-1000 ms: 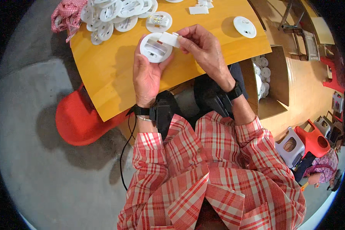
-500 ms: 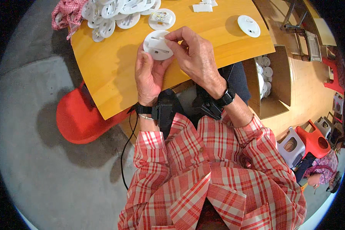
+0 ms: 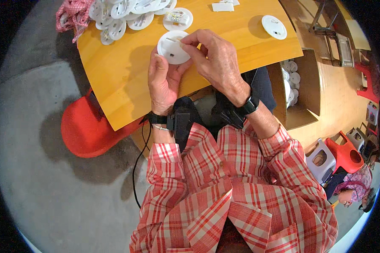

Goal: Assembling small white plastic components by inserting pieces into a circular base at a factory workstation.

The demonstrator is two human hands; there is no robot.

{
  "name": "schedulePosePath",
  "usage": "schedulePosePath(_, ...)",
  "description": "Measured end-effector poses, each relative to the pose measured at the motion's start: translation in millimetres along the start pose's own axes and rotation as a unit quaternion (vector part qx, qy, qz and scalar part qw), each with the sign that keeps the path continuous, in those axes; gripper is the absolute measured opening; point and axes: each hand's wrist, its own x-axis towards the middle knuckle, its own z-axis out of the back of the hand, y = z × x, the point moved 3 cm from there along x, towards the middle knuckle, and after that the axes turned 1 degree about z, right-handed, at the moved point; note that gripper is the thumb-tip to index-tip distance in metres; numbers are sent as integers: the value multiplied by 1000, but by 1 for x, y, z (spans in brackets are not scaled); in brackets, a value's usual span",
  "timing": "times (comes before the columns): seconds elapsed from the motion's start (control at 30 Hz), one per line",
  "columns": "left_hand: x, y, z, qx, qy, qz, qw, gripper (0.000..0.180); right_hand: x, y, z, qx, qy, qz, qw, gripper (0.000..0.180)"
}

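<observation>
My left hand (image 3: 164, 82) holds a white round plastic disc (image 3: 171, 49) from below and the left, with the thumb along its near edge. The disc's face has a small dark square hole and a shallow raised strip near the top. At the disc's upper right, my right hand (image 3: 218, 61) has its thumb and index finger pinched together. They press at the end of a white rectangular cover lying on the disc, mostly hidden by the fingers. Just beyond sits another white disc (image 3: 177, 19) with thin wires and parts showing.
A pile of white discs (image 3: 141, 20) lies at the far left beside a pink dotted cloth (image 3: 71, 19). White flat pieces (image 3: 223, 7) and a lone disc (image 3: 274, 27) lie farther right. A cardboard box (image 3: 304, 84) holds discs. A red chair (image 3: 82, 126) stands left, stools (image 3: 344, 152) right.
The white cover stood tilted over an open recess in the disc; now it lies flatter and the recess is mostly covered. Both hands stay nearly in place.
</observation>
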Motion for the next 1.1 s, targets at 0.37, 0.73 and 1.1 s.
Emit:
schedulePosePath(0.37, 0, 0, -3, 10, 21, 7, 1000, 52, 3, -6, 3, -4, 4, 28, 1000, 11)
schedulePosePath(0.73, 0, 0, 5, -15, 5, 15, 1000, 45, -7, -3, 2, -159, 8, 170, 972, 21)
schedulePosePath(1.1, 4, 0, -3, 54, -66, -27, 996, 35, -13, -6, -5, -98, 23, 127, 987, 27)
